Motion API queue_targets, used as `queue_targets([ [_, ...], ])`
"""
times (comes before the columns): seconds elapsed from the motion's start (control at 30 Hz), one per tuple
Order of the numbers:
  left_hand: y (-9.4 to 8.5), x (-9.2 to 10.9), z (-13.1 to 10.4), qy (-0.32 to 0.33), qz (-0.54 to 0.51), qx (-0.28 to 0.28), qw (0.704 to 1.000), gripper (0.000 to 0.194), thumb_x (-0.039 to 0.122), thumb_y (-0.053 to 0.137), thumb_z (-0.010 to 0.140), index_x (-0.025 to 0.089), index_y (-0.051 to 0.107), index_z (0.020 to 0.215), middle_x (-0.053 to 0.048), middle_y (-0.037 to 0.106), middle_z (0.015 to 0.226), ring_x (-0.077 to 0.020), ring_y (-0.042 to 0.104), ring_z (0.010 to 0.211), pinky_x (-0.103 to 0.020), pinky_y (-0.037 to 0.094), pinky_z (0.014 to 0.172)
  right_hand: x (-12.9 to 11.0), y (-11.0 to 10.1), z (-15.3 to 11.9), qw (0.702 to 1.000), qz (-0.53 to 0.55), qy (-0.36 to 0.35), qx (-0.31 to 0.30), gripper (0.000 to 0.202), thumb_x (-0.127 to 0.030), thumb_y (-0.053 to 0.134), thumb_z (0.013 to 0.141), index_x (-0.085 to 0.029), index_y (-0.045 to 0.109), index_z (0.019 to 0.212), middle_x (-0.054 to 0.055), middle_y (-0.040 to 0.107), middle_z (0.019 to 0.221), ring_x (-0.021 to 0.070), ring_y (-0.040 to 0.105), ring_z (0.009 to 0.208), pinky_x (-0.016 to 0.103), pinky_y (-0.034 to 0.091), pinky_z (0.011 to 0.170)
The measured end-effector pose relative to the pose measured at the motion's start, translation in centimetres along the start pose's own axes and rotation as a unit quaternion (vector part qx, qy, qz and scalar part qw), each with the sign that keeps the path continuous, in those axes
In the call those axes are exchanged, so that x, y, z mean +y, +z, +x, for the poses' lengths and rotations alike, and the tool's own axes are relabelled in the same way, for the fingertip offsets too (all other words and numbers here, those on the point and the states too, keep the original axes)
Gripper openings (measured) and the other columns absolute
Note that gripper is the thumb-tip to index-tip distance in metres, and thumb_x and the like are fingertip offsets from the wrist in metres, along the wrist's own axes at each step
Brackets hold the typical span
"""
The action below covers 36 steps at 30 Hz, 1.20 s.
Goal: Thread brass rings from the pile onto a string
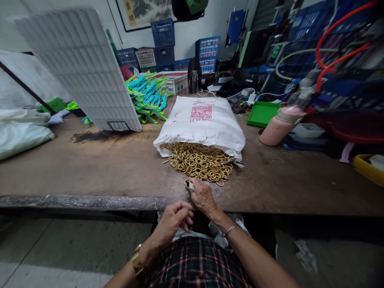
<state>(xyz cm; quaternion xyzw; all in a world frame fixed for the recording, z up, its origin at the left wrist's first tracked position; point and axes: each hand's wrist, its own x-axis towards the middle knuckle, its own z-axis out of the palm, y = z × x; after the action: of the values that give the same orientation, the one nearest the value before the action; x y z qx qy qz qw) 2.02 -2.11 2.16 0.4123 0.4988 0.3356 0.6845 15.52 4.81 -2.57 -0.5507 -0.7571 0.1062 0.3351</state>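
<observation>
Brass-coloured rings (pixel 200 162) spill in a heap from the mouth of a white woven sack (pixel 183 116) with red print, which lies on the table. At the heap's near edge my right hand (pixel 204 196) is closed, its fingertips pinching a single ring (pixel 186 182). Something black and white shows at those fingertips, too small to make out. My left hand (pixel 177 218) hovers by the table's front edge, apart from the rings. Its fingers are loosely bent and a little apart, with nothing visible in them.
A white ribbed plastic panel (pixel 81 68) stands tilted on the left, beside a pile of turquoise and green plastic pieces (pixel 148 96). On the right are a green tray (pixel 262 114), a pink bottle (pixel 277 128) and a yellow basket (pixel 367 168). Blue crates (pixel 163 34) are stacked behind.
</observation>
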Motion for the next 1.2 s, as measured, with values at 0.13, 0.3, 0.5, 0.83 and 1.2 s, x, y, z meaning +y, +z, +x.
queue_targets([
  [0.13, -1.1, 0.6, 1.7, 0.047, 0.016, 0.090, 0.995, 0.044, 0.042, 0.057, 0.071, 0.013, 0.048, 0.104, 0.000, 0.055, 0.070, -0.0076, 0.050, 0.049, -0.017, 0.039, 0.039, 0.4, 0.0, -0.8, 0.997, 0.059, -0.013, 0.053, 0.019, -0.011, 0.043, 0.075, -0.017, 0.055, 0.087, 0.005, 0.063, 0.079, 0.0165, 0.057, 0.074, 0.024, 0.039, 0.065],
  [0.3, -0.6, 0.7, 3.6, 0.037, 0.015, 0.071, 0.997, 0.056, 0.045, 0.055, 0.071, 0.014, 0.040, 0.115, 0.000, 0.056, 0.071, -0.0082, 0.052, 0.047, -0.017, 0.040, 0.036, -0.1, -0.7, -2.3, 0.993, 0.101, -0.006, 0.053, 0.015, -0.016, 0.041, 0.080, -0.018, 0.055, 0.087, 0.004, 0.062, 0.077, 0.0161, 0.057, 0.072, 0.024, 0.041, 0.065],
  [0.5, -0.3, 0.7, 4.8, 0.026, 0.061, -0.001, 0.998, 0.027, 0.036, 0.049, 0.075, 0.014, 0.054, 0.088, 0.001, 0.054, 0.067, -0.0046, 0.049, 0.042, -0.014, 0.036, 0.033, -0.7, -1.0, -3.0, 0.995, 0.091, 0.008, 0.047, 0.014, -0.021, 0.041, 0.082, -0.018, 0.054, 0.085, 0.004, 0.060, 0.073, 0.0160, 0.056, 0.068, 0.025, 0.040, 0.062],
  [0.83, -0.6, 0.9, 5.2, 0.008, 0.048, 0.012, 0.999, 0.015, 0.028, 0.055, 0.069, 0.016, 0.048, 0.070, 0.006, 0.046, 0.048, -0.0039, 0.041, 0.036, -0.014, 0.032, 0.035, -1.5, -1.7, -3.2, 0.995, 0.070, 0.067, 0.031, 0.016, -0.027, 0.038, 0.083, -0.019, 0.052, 0.082, 0.003, 0.056, 0.069, 0.0149, 0.052, 0.063, 0.024, 0.038, 0.060],
  [1.2, 0.5, -0.7, 4.3, 0.243, 0.249, 0.100, 0.932, 0.005, 0.019, 0.046, 0.076, 0.018, 0.046, 0.071, 0.003, 0.047, 0.063, -0.0095, 0.043, 0.057, -0.021, 0.035, 0.056, -1.7, -3.1, -2.4, 0.984, 0.119, 0.121, -0.043, 0.022, -0.037, 0.038, 0.083, -0.020, 0.050, 0.075, -0.001, 0.051, 0.063, 0.0125, 0.045, 0.057, 0.023, 0.033, 0.055],
])
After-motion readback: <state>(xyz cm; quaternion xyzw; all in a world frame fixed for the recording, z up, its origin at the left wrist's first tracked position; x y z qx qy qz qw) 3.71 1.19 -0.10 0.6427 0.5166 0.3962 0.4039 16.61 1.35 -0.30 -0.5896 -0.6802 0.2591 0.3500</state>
